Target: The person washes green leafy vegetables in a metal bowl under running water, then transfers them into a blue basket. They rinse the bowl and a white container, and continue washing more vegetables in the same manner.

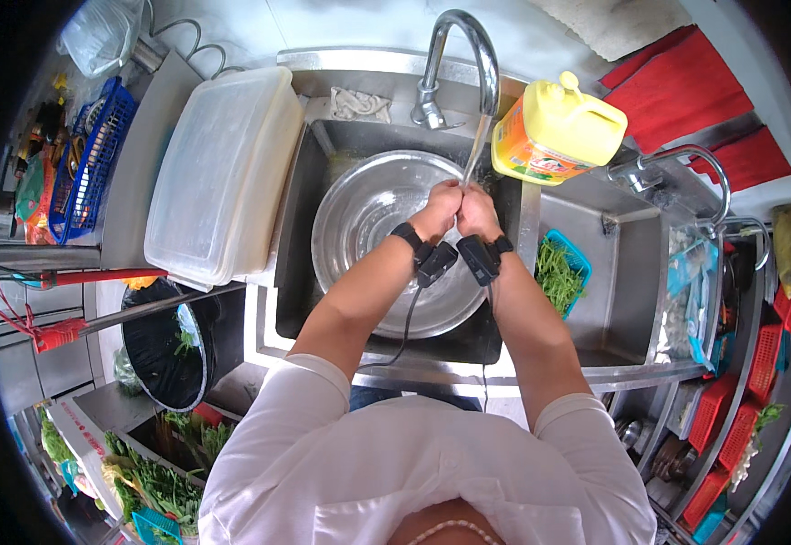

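Note:
Water runs from a chrome gooseneck faucet (pixel 489 65) onto my two hands, which are close together at the far right part of a large metal basin (pixel 341 225). My left hand (pixel 444 204) and my right hand (pixel 477 208) meet under the stream, fingertips towards the faucet. Their fingers are partly hidden, and whether anything lies between them cannot be told. Each wrist wears a black strap with a small black device and a cable. The basin stands in a stainless steel sink (pixel 300 272). A yellow plastic jug (pixel 559 133) stands just right of the stream.
A lidded translucent plastic bin (pixel 215 177) stands left of the sink. A grey-white rag (pixel 360 105) lies on the back ledge. In the right-hand sink (pixel 623 286) is a blue basket (pixel 579 262) of leafy greens (pixel 557 276). A black-lined trash bin (pixel 167 347) stands lower left.

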`<state>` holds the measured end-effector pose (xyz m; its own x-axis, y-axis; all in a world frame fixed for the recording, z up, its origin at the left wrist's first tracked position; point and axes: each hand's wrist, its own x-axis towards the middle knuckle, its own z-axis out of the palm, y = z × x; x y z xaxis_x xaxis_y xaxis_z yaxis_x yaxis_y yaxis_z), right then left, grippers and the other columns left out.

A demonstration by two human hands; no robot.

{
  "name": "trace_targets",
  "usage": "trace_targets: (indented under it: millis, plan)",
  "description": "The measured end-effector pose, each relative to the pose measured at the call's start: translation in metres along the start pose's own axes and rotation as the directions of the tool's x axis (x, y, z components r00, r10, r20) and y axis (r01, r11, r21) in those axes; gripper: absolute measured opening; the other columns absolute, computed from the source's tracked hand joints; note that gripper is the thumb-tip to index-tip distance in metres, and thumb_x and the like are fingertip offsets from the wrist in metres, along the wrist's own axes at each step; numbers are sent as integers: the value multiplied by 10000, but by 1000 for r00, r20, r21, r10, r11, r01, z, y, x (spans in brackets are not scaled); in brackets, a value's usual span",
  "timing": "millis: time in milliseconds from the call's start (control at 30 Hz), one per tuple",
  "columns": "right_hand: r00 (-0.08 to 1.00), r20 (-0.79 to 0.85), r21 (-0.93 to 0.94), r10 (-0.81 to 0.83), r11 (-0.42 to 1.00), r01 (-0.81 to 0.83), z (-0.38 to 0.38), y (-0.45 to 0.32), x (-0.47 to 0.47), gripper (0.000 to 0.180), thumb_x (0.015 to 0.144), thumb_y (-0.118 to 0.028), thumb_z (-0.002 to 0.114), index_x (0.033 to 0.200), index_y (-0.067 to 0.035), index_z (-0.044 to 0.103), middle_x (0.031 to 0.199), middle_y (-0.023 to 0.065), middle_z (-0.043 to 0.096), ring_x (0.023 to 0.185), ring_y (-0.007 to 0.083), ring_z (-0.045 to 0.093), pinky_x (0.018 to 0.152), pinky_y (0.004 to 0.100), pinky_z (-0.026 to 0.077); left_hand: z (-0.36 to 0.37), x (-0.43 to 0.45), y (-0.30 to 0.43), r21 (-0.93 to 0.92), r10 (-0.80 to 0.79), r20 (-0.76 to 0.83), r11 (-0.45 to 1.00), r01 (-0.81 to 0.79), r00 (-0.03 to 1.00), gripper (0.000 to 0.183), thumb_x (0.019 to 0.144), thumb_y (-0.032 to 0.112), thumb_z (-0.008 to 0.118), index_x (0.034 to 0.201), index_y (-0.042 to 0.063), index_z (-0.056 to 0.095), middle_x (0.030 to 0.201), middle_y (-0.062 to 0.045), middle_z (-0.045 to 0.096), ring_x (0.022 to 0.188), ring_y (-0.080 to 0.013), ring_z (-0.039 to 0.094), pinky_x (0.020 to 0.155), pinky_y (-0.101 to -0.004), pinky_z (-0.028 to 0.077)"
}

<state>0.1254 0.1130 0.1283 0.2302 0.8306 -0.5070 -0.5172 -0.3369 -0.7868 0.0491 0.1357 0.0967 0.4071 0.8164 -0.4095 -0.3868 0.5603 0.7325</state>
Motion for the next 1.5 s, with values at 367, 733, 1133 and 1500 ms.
trace_targets:
  millis: [367,733,1133,1500]
  plan:
    - [980,150,-498,129,867,-38,-73,56,-63,553,988,-406,383,1362,0,412,1415,154,412,1315,257,368,1080,342,273,-79,-115,-6,43,-15,40,999,13,999,434,977,349,450,1285,48,496,1230,-72,555,1158,-173,483,1004,-331,351]
    - [787,-397,-436,472,658,-614,-179,168,-120,382,867,-302,543,950,69,571,874,183,619,760,285,631,654,380,531,-219,-228,-95,118,-307,-741,816,566,597,473,802,171,639,1179,31,390,1070,-203,552,943,-299,576,811,-400,470]
    - [918,-11,-35,396,917,-396,-113,52,-176,500,918,-399,506,1185,23,494,1038,172,635,895,305,652,796,414,541,-220,-287,-48,435,22,-420,883,179,907,384,759,-37,611,1055,47,381,801,-108,551,570,-207,578,417,-363,511]
    - [717,379,53,585,760,-648,-95,56,-223,466,981,-412,398,1220,-16,455,1129,223,584,1024,354,604,905,487,483,-107,-290,33,22,9,-572,1000,5,820,460,813,-31,555,1212,-1,330,837,-117,561,550,-183,575,444,-340,559]
